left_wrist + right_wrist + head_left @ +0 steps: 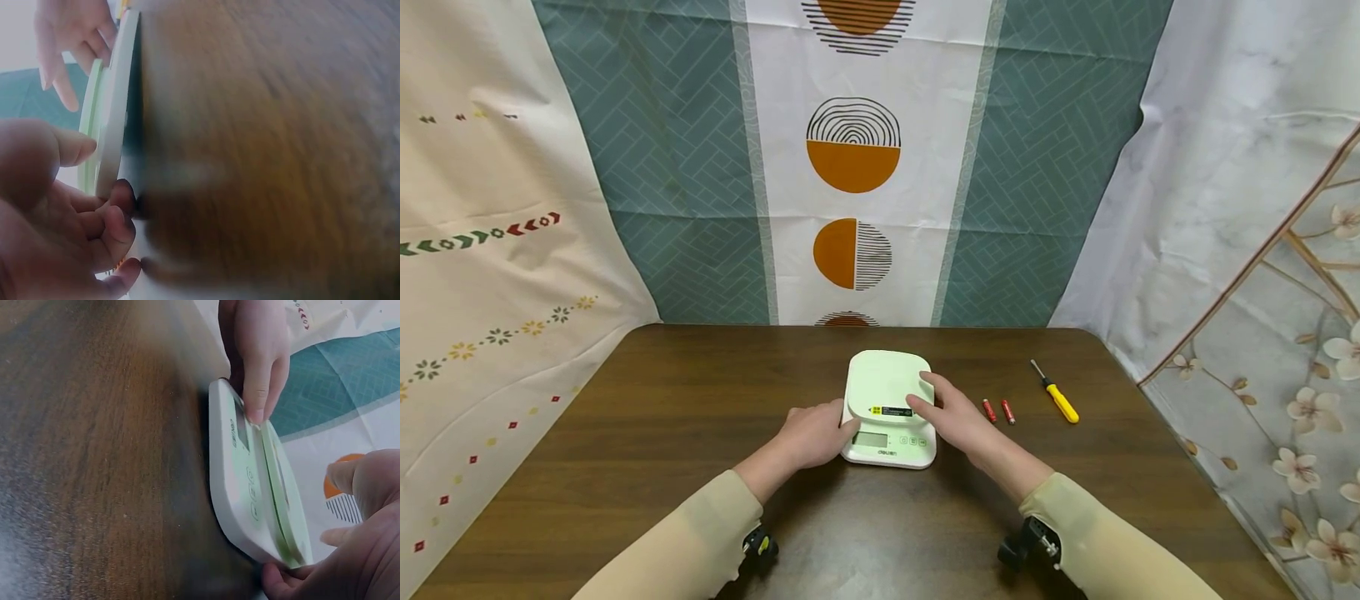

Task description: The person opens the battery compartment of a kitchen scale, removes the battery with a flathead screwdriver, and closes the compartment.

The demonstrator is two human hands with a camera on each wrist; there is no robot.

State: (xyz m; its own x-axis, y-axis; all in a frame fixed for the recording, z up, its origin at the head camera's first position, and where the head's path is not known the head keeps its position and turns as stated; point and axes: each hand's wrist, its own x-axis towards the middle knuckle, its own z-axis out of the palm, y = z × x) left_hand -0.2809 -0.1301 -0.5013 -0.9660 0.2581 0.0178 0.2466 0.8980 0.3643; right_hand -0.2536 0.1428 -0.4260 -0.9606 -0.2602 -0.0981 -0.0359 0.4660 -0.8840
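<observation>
A white kitchen scale (882,382) with a square weighing plate, a small display and several buttons is at the middle of the table. My left hand (811,433) grips its left edge, the thumb over the top beside the display. In the left wrist view that hand's other fingers (119,228) curl at the scale's lower edge. My right hand (957,417) is at the right side, its thumb and forefinger spread over the plate. Lower fingers (278,584) of the right hand touch the scale's side in the right wrist view.
Two small red batteries (989,410) lie right of the scale on the brown wooden table (700,400). Farther right is a screwdriver (1062,403) with a yellow handle. Patterned cloths (685,167) hang behind the table and along both sides.
</observation>
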